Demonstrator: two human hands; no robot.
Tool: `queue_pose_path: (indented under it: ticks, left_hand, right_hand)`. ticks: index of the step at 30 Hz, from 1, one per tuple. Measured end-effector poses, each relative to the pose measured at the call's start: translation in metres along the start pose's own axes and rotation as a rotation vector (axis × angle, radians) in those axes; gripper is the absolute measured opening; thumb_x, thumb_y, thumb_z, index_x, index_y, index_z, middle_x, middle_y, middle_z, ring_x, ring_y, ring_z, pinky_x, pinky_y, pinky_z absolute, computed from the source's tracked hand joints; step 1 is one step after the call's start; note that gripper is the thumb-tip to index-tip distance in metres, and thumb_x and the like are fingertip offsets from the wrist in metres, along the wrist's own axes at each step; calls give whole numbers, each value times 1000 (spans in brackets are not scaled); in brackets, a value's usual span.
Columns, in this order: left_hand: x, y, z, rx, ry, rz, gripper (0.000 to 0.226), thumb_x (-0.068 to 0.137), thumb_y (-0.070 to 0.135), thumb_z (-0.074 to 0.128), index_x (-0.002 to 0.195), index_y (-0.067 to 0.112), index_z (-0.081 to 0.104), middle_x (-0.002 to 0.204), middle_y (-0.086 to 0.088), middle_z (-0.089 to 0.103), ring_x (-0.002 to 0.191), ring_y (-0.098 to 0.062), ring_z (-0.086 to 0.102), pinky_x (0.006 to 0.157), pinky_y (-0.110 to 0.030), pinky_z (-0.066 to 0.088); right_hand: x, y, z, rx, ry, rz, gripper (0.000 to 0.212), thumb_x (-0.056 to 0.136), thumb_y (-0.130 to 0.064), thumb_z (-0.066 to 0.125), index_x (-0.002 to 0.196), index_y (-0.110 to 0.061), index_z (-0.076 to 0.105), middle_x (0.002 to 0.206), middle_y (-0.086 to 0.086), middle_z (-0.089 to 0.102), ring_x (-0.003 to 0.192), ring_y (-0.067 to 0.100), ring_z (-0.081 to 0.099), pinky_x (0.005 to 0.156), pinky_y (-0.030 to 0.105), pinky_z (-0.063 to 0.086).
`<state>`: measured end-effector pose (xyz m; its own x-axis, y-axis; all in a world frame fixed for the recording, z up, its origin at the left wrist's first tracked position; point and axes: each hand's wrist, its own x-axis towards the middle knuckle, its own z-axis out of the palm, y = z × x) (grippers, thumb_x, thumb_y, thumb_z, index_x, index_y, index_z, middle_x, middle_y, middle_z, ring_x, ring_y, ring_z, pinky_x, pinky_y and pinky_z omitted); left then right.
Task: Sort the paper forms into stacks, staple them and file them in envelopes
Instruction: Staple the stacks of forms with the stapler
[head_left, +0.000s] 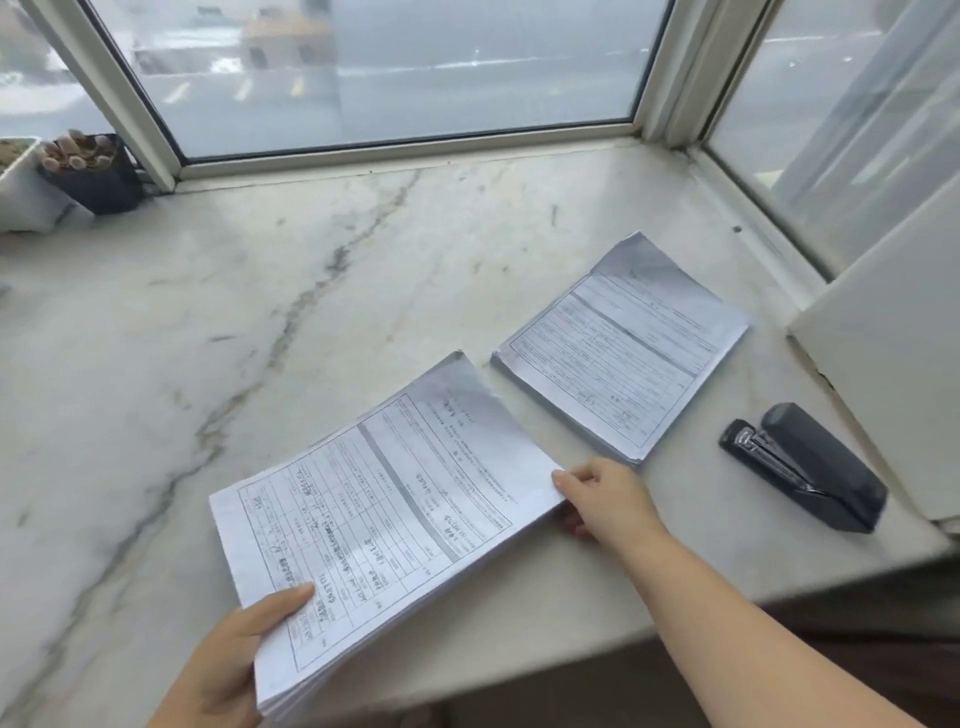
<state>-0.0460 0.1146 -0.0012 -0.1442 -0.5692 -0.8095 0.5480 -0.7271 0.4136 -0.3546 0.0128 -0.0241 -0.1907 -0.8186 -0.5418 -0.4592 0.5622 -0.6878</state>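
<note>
Paper forms: thick stack (374, 525) held at the table's (260, 291) near edge, far corner curled up.
Left hand (228, 660): grips the stack's near-left corner, thumb on top.
Right hand (602, 499): pinches the stack's right edge.
Second stack (623, 348): lies flat, just beyond the right hand.
Stapler (805, 465): right of both stacks, apart.
Envelopes (893, 374): pale, leaning at the right.

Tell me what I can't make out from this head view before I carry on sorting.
- Held stack: form text too small; lower corner hidden behind left hand.
- Right hand: fingers beneath the stack hidden by the paper.
- Second stack: sheet count unreadable.
- White board: cut off by the right edge.
- Stapler: staple load hidden.
- Envelopes: none identifiable.
</note>
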Motion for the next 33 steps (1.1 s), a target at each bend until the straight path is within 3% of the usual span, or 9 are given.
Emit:
queue_pose_path:
  ticks: [5, 8, 11, 15, 17, 21, 25, 27, 33]
  left_hand:
    - [-12, -4, 11, 34, 13, 145, 57, 70, 2, 65, 125, -5, 53, 101, -29, 69, 77, -41, 71, 49, -42, 58]
    - [-11, -8, 8, 72, 16, 169, 56, 70, 5, 58, 125, -3, 53, 100, -26, 70, 77, -38, 71, 49, -39, 58]
    - [-10, -10, 4, 48, 30, 137, 52, 73, 6, 55, 125, 2, 54, 105, -26, 69, 83, -42, 70, 53, -43, 59]
    - [-8, -6, -6, 45, 37, 132, 60, 69, 7, 73, 125, 0, 54, 102, -27, 70, 79, -41, 71, 51, -42, 59]
    - [-7, 0, -14, 78, 33, 113, 72, 62, 10, 83, 127, 0, 53, 103, -26, 70, 79, -39, 71, 51, -39, 58]
    - [-3, 5, -42, 88, -5, 77, 136, 5, 18, 99, 131, 1, 50, 112, -28, 66, 86, -41, 70, 56, -43, 60]
    - [-17, 13, -48, 56, -56, 176, 87, 40, 8, 95, 119, -6, 61, 110, -29, 66, 84, -41, 70, 55, -46, 59]
    - [-21, 16, -54, -22, -40, 210, 51, 72, 1, 65, 122, -6, 58, 105, -26, 69, 79, -36, 72, 53, -42, 59]
    - [-22, 18, -78, -228, 30, 231, 85, 42, 3, 85, 123, -1, 60, 123, -25, 63, 102, -38, 67, 70, -48, 59]
  right_hand:
    - [-20, 18, -86, -366, 565, -552, 12, 86, -12, 64, 98, -11, 66, 84, 2, 69, 75, 24, 60, 69, 31, 43]
    - [-7, 41, -145, -585, 759, -514, 54, 75, -14, 77, 123, -4, 56, 123, 18, 60, 112, 39, 55, 96, 48, 38]
    - [14, 57, -185, -651, 544, -113, 90, 66, -24, 87, 142, -11, 40, 141, 15, 48, 128, 34, 46, 103, 48, 33]
    - [20, 54, -200, -671, 288, 52, 54, 78, -18, 77, 126, -17, 55, 104, 8, 65, 96, 32, 60, 74, 36, 43]
    - [11, 48, -192, -702, 238, 37, 50, 77, -20, 77, 123, -20, 56, 93, 2, 62, 88, 27, 57, 69, 33, 39]
    - [-33, 36, -128, -821, 138, -71, 45, 80, -29, 74, 120, -28, 53, 95, -5, 65, 89, 24, 59, 69, 31, 41]
    - [-71, 4, -44, -857, 59, -224, 44, 84, -39, 67, 122, -36, 46, 109, -11, 66, 103, 19, 61, 72, 29, 39]
    - [-75, -12, -7, -823, 21, -289, 43, 84, -40, 65, 122, -38, 45, 108, -12, 65, 102, 18, 60, 73, 29, 41]
    - [-90, -36, 39, -796, 106, -429, 64, 77, -44, 74, 135, -36, 47, 124, -17, 55, 115, 11, 53, 91, 25, 40]
